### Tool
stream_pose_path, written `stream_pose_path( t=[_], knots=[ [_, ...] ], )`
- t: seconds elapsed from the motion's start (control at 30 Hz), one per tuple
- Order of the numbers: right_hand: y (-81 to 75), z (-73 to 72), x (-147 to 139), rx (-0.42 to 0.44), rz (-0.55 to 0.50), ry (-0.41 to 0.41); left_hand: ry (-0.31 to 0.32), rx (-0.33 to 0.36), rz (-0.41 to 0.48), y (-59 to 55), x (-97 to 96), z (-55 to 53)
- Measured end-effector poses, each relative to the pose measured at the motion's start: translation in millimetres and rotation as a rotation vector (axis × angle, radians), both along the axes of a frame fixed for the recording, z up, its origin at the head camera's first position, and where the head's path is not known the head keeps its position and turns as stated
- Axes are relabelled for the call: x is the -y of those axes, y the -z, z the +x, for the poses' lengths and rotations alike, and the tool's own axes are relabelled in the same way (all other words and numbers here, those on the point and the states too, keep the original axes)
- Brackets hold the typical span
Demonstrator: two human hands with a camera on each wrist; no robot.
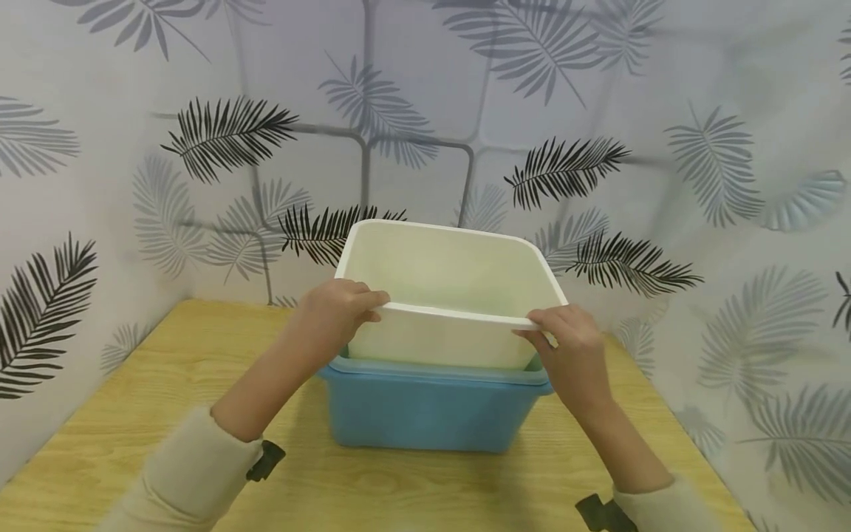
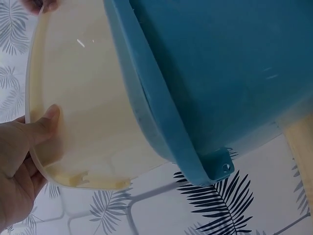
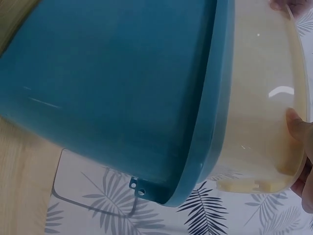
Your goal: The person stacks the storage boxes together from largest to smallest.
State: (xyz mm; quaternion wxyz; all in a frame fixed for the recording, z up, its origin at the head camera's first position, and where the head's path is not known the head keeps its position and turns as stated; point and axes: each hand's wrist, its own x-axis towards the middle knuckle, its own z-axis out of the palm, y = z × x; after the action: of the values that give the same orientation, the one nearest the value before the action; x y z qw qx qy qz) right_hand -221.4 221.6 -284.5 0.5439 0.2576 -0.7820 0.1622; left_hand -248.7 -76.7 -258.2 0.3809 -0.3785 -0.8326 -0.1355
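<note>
A white plastic basin [image 1: 439, 336] stands partly inside a blue basin [image 1: 432, 414], its rim well above the blue one. My left hand [image 1: 332, 314] grips the white rim at its near left corner, and the thumb presses the outer wall in the left wrist view. At the near right corner my right hand [image 1: 572, 347] pinches the same rim between thumb and fingers. The blue basin rests on the wooden table, touched by neither hand. In the right wrist view, the white wall [image 3: 261, 98] sticks out past the blue rim [image 3: 210, 122]. The white basin's bottom is hidden.
The wood-grain table [image 1: 219, 355] spreads out around the basins. Behind and at both sides hangs pale leaf-patterned covering [image 1: 425, 96]. A small tab with holes [image 3: 139, 188] juts from the blue basin's rim.
</note>
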Motion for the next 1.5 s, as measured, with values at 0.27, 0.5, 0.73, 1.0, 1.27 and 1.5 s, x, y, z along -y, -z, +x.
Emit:
stream_pose_path(
  t=[0.27,0.5,0.73,1.0,1.27,1.5],
  knots=[
    [12.8,-1.2,2,0.014,0.027,0.022,0.010,-0.008,0.008,17.6,2.4,-3.2],
    [22.4,-0.8,1,0.048,0.054,0.039,0.009,-0.047,0.019,31.2,2.6,-5.8],
    [28.3,0.0,2,0.075,0.064,0.046,0.022,-0.048,0.027,40.1,2.3,-7.0],
    [34.2,1.1,0,0.135,0.100,0.052,0.005,-0.022,0.027,50.2,2.5,-8.7],
    [37.9,0.8,-6,0.237,0.136,0.008,0.010,0.045,0.002,52.5,0.5,-9.1],
    [39.7,0.4,-5,0.259,0.121,0.018,0.054,0.217,-0.064,49.4,4.6,-8.2]
  ],
)
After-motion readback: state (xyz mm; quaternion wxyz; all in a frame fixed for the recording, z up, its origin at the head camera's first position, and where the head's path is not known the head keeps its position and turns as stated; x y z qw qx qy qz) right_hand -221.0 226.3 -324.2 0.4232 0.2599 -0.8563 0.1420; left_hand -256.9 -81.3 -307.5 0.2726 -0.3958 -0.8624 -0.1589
